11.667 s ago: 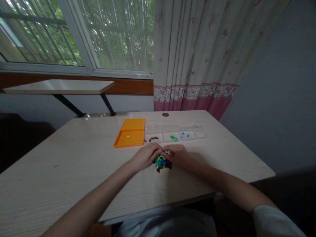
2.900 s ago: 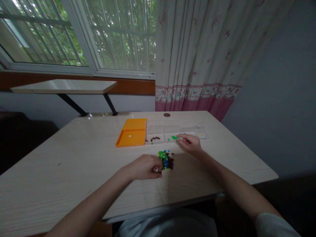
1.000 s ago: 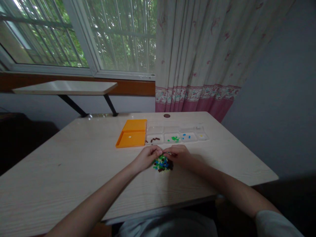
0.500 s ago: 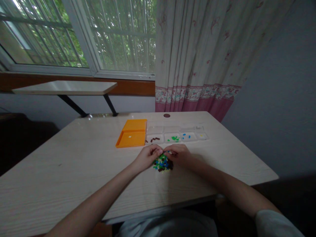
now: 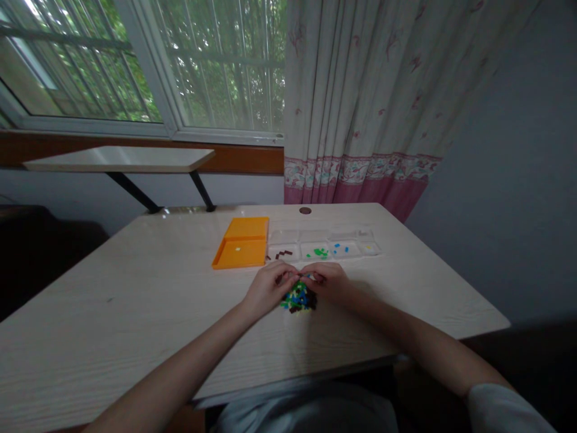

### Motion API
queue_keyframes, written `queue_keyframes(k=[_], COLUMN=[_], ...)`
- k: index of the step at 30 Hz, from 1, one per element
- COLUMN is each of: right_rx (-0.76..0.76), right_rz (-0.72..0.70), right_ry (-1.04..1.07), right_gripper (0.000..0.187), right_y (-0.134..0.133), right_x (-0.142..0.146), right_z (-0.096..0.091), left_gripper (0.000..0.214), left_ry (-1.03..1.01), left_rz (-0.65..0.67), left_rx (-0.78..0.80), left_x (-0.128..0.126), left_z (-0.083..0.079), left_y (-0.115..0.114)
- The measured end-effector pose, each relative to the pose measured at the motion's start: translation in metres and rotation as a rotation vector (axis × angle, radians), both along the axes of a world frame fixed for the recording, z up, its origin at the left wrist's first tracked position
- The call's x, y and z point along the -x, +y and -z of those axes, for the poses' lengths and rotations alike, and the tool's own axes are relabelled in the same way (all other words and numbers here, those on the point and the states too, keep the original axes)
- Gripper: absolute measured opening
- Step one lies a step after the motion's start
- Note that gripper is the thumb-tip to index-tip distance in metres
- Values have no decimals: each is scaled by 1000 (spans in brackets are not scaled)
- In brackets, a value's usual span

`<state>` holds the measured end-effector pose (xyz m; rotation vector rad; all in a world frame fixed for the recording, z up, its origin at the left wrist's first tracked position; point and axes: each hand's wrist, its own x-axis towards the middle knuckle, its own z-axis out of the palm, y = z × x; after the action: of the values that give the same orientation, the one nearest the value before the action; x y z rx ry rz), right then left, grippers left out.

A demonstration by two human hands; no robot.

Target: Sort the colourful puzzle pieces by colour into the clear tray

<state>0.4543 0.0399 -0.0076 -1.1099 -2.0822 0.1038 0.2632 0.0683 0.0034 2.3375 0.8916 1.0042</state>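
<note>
My left hand [image 5: 271,285] and my right hand [image 5: 327,281] meet above the far side of a pile of small toy bricks [image 5: 299,299]. Green, blue, dark brown and pale yellow pieces are mixed in that heap. Both hands are closed in a pinch, fingertips almost touching; whatever lies between them is too small to make out. Just beyond stands a clear compartment tray [image 5: 299,252]. Its near compartments hold brown bricks [image 5: 283,254], green bricks [image 5: 320,253], blue bricks [image 5: 341,248] and a yellow piece [image 5: 368,247].
An open orange case [image 5: 241,252] lies left of the clear tray, with one small white piece [image 5: 237,249] in its near half. The wooden table [image 5: 148,313] has a round brown cable hole [image 5: 305,210] at the back. A raised shelf [image 5: 121,159] overhangs the back left.
Both hands stay almost in place over the pile, with only slight shifts of the fingers. Tray, case and sorted bricks look the same.
</note>
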Motion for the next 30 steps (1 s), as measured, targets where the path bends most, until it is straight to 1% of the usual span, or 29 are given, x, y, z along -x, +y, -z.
queue_keyframes(k=[3, 7, 10, 13, 15, 17, 22, 27, 30], right_rx=[26, 109, 229, 365, 416, 440, 443, 447, 444], right_rz=[7, 1, -14, -77, -119, -145, -192, -207, -207], right_ry=[-15, -89, -190, -292, -345, -377, -392, -395, -396], right_gripper=[21, 23, 22, 21, 20, 19, 20, 17, 15], right_y=[1, 4, 7, 10, 10, 10, 7, 6, 6], right_x=[0, -7, -19, -32, -37, -39, -35, -35, -35], right_z=[1, -3, -9, -16, -19, -20, -20, -21, -21], left_gripper=[12, 12, 12, 13, 14, 14, 13, 11, 13], left_ry=[8, -11, -76, -160, -200, -221, -246, -261, -241], left_rz=[5, 3, -70, -134, -159, -172, -180, -187, -198], left_rx=[-18, -26, -35, -61, -82, -100, -124, -132, -130], left_x=[0, 4, 9, 13, 14, 15, 14, 13, 14], left_z=[0, -3, -9, -15, -17, -16, -15, -19, -18], left_y=[0, 2, 3, 3, 2, 1, 0, -3, 0])
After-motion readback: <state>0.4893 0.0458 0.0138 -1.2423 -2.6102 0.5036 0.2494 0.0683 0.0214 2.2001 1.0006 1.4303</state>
